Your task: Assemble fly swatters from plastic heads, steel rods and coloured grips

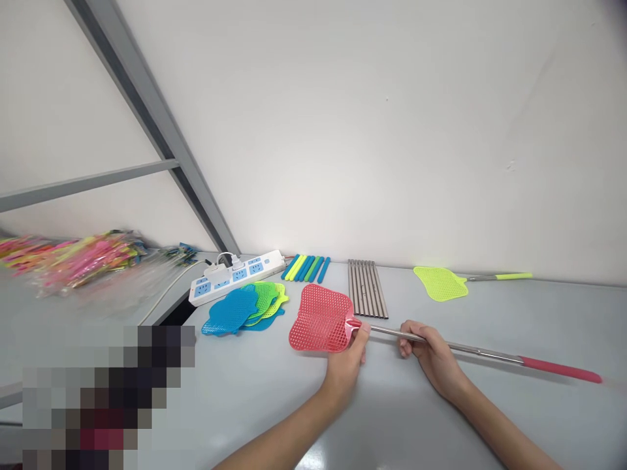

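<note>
A red fly swatter [323, 316] with a perforated head, a thin metal rod and a red grip is held across the front of me, above the table. My left hand [349, 356] is closed around the neck where the head meets the rod, thumb on top. Farther right, my right hand [431, 352] wraps its fingers around the metal rod, which is drawn out long. Behind the swatter lies a row of metal rods [367, 287]. Left of its head are loose swatter heads [232, 310] in blue, green and yellow, overlapping one another.
Blue, yellow and green grip sleeves [306, 268] lie by the wall, beside a white power strip [238, 277] with plugs. A yellow fly swatter [441, 283] rests at the right. Bagged colourful items [98, 258] lie at far left, near a grey metal frame [166, 143].
</note>
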### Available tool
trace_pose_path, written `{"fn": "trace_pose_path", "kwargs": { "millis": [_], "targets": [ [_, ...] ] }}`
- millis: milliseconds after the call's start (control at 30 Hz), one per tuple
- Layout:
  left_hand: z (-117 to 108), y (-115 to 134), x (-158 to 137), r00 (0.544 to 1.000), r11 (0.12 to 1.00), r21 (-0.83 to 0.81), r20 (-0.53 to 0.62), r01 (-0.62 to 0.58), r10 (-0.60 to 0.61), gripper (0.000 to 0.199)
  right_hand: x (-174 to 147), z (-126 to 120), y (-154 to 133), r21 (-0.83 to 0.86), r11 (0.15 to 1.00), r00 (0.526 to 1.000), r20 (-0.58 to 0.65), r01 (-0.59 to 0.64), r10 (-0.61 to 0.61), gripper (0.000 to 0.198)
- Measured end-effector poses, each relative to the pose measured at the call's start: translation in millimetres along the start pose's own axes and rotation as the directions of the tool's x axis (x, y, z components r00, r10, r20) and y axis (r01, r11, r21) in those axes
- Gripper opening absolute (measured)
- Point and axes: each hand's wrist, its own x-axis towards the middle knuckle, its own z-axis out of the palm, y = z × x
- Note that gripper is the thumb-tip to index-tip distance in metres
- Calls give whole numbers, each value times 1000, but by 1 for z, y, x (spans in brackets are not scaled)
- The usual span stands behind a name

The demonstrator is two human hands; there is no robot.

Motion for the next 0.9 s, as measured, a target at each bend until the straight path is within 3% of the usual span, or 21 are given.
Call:
{"fn": "trace_pose_path", "kwargs": {
  "millis": [500,700,900],
  "targets": [
    [0,2,-1,998,996,-76,-14,53,-54,37,0,2,-2,-44,999,1000,-19,0,-1,32],
    [0,3,-1,1000,1000,-20,14,-12,12,40,0,2,-4,-56,998,1000,-15,4,-5,32],
    [0,2,0,1000,998,-54,-6,10,-10,40,0,2,-4,-69,998,1000,7,-6,7,33]
  ]
}}
